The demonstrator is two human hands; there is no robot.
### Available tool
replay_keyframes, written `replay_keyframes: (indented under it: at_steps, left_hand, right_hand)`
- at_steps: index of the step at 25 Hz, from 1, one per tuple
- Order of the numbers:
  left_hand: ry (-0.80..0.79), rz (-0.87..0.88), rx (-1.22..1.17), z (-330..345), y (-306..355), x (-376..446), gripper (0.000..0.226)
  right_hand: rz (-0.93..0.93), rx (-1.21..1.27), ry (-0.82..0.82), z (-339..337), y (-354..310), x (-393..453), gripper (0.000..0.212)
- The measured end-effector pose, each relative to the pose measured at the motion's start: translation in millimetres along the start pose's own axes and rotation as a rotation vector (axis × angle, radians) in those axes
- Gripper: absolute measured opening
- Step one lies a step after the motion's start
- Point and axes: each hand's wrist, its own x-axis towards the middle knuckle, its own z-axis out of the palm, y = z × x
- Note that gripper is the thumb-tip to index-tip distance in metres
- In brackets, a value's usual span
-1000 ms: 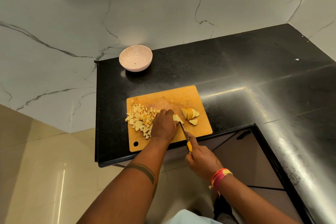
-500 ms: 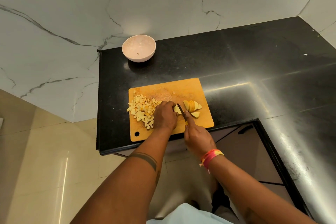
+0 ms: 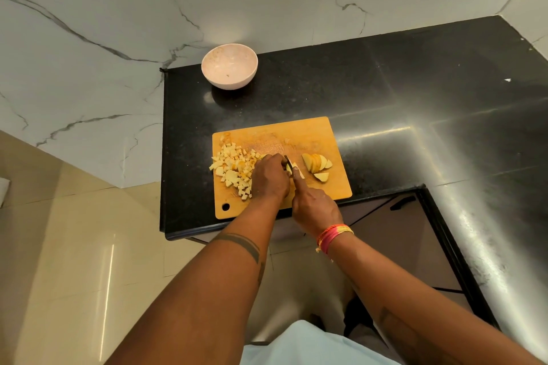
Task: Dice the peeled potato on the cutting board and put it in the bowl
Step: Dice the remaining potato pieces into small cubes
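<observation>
Head view, cutting board (image 3: pixel 314 133): lies at the near edge of the black counter (image 3: pixel 385 91); its near edge sits close to the counter lip; a hard push toward the near side could, in my judgement, slide it off.
Head view, left hand (image 3: pixel 269 179): fingers curled down onto a potato piece (image 3: pixel 299 170) at the middle of the board, pinning it; only a pale sliver of that piece shows to the right of the knuckles.
Head view, right hand (image 3: pixel 314 207): clamped round the handle of the knife (image 3: pixel 289 165); the handle is hidden in the fist; the dark blade runs toward the far side, just beside the left fingertips.
Head view, diced potato (image 3: pixel 234 169): a loose heap on the left part of the board, touching the left hand; a few cubes lie close to the board's left edge.
Head view, potato slices (image 3: pixel 317 164): a fanned stack on the right part of the board, apart from the blade, not yet diced.
Head view, bowl (image 3: pixel 229 69): stands at the far left corner of the counter, well apart from the board; no potato shows inside.
Risk, fingers: blade and left fingertips nearly touch; a slip on the wet piece could bring the edge onto a finger.
Risk, spill: the left hand rests against the heap; a sideways shift could push cubes off the left edge onto the counter or floor.
Risk, transfer: the bowl is far from the board; carrying dice across the gap could drop some.
</observation>
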Motion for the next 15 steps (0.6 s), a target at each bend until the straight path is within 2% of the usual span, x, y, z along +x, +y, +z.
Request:
replay_keyframes:
  at_steps: [11,15]
  left_hand:
    - [-0.009,0.003,0.086,-1,4,-3,0.027]
    - [-0.031,0.0,0.077,-5,7,-5,0.031]
  right_hand:
    - [0.025,-0.078,-0.063,1,15,-45,0.072]
    - [0.048,0.009,-0.001,-1,22,-52,0.067]
